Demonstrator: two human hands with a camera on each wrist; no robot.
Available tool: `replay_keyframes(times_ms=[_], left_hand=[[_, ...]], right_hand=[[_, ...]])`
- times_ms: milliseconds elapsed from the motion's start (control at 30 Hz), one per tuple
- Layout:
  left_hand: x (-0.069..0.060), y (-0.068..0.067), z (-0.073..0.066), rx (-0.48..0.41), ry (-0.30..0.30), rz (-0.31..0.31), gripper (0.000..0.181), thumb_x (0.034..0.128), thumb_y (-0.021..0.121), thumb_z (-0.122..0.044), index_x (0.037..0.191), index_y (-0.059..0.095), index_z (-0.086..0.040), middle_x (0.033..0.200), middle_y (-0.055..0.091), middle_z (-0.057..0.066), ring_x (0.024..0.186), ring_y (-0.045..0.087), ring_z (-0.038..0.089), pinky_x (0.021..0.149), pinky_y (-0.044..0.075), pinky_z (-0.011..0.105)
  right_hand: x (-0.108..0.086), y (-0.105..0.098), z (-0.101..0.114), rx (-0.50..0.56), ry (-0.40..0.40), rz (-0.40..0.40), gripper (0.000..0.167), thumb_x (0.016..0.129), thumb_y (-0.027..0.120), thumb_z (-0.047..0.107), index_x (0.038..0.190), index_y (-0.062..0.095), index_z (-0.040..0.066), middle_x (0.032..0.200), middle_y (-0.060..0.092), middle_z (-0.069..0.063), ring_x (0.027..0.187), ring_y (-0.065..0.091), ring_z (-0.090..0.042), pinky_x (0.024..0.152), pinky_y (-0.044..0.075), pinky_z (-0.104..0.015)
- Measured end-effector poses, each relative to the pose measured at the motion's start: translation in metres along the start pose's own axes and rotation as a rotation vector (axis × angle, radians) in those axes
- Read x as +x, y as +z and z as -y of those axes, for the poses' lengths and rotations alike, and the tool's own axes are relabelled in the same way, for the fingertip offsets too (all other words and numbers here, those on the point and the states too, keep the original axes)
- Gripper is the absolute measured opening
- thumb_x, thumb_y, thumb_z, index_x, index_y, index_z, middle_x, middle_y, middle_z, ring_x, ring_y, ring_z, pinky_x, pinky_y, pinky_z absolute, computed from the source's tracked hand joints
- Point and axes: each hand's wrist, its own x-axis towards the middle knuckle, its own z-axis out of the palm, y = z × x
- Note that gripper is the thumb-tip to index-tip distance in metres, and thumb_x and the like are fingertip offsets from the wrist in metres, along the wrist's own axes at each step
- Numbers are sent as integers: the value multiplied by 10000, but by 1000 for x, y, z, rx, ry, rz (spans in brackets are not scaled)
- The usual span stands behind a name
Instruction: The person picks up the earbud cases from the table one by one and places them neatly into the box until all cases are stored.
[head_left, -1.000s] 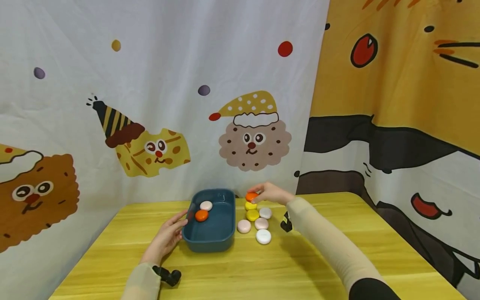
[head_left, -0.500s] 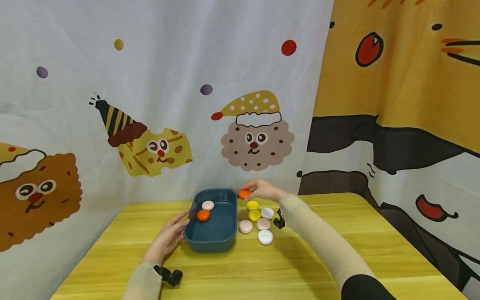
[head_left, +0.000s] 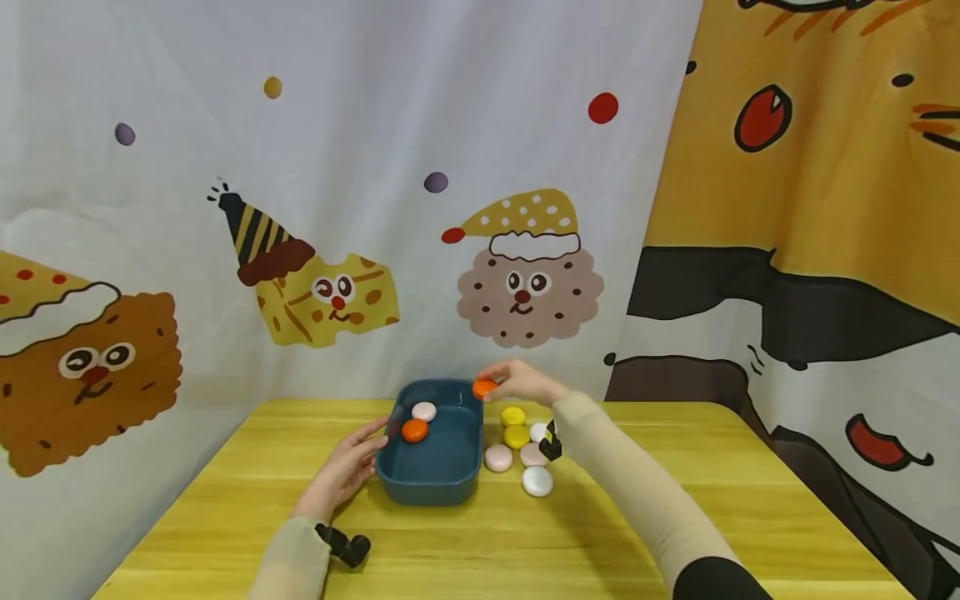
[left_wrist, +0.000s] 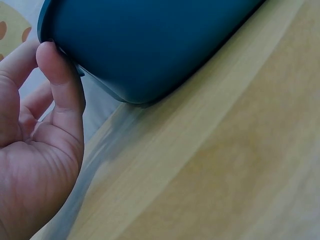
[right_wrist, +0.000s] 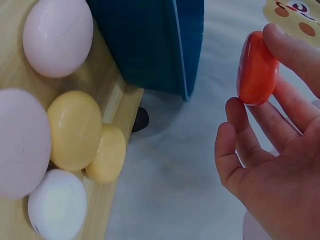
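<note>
My right hand (head_left: 521, 382) pinches a glossy orange rounded disc (right_wrist: 257, 69) between thumb and fingers, at the far right corner of a dark blue rectangular box (head_left: 431, 493). My left hand (head_left: 348, 467) touches the box's left side with thumb and relaxed fingers at the rim, as the left wrist view (left_wrist: 42, 130) shows. Inside the box lie a pale pink disc (head_left: 423, 412) and another orange disc (head_left: 414, 431). Right of the box, on the table, are two yellow discs (head_left: 516, 437) and several pink and white ones, including a front white disc (head_left: 537, 481).
The wooden table (head_left: 420, 550) reaches back to a printed cloth (head_left: 360, 167) hanging behind it. At the right the cloth continues with a large orange and black print (head_left: 810, 183). A black camera (head_left: 551, 442) is on the right wrist.
My right hand has lifted the orange disc off the spot behind the yellow ones and carried it left to the box's far right corner. My left hand stays at the box; the view shifts slightly.
</note>
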Motion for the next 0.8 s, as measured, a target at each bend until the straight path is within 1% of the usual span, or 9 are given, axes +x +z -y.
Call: replay_keyframes(times_ms=[133, 267, 433, 500, 633, 733, 800], left_hand=[[2, 0, 0, -18, 0, 2, 614, 958, 621, -162, 1510, 357, -102, 1241, 551, 136, 577, 494, 84, 542, 439, 180], [1, 0, 0, -20, 2, 2, 595, 969, 602, -150, 1508, 356, -93, 1209, 577, 130, 567, 499, 85, 537, 441, 182], [1, -1, -1, -21, -2, -1, 583, 975, 589, -146, 1510, 359, -109, 1161, 601, 116, 559, 503, 81, 541, 444, 177], [1, -1, -1, -28, -3, -3, 581, 972, 594, -146, 1507, 368, -117, 1144, 611, 109, 556, 506, 82, 540, 446, 177], [1, -2, -1, -29, -1, 6, 593, 971, 597, -150, 1511, 355, -108, 1089, 615, 96, 561, 504, 80, 537, 448, 177], [1, -1, 0, -27, -4, 3, 601, 965, 608, -152, 1509, 357, -104, 1099, 604, 95, 569, 500, 82, 534, 449, 176], [1, 1, 0, -32, -9, -9, 597, 955, 620, -147, 1500, 379, -110, 1127, 597, 102, 565, 498, 85, 531, 447, 177]], right_hand=[[0, 5, 1, -19, 7, 2, 493, 839, 761, 152, 1304, 623, 66, 1331, 577, -64, 1219, 516, -242, 976, 444, -399], [3, 9, 4, -23, 5, 9, 508, 840, 760, 168, 1313, 613, 52, 1320, 585, -64, 1216, 520, -259, 972, 448, -412], [10, 13, 5, -51, 0, 13, 516, 848, 758, 186, 1320, 605, 47, 1320, 585, -63, 1221, 517, -255, 957, 458, -391], [12, 15, 6, -64, 8, 14, 515, 850, 757, 188, 1321, 604, 49, 1319, 586, -59, 1219, 518, -247, 949, 463, -372], [13, 19, 11, -55, 28, 11, 508, 846, 759, 167, 1315, 608, 43, 1304, 594, -64, 1184, 538, -245, 908, 488, -345], [14, 22, 13, -35, 37, 6, 505, 834, 765, 139, 1303, 613, 29, 1287, 602, -70, 1163, 548, -244, 892, 498, -342], [14, 23, 13, -37, 35, 0, 505, 822, 772, 128, 1292, 620, 19, 1271, 612, -70, 1155, 549, -242, 905, 489, -352]])
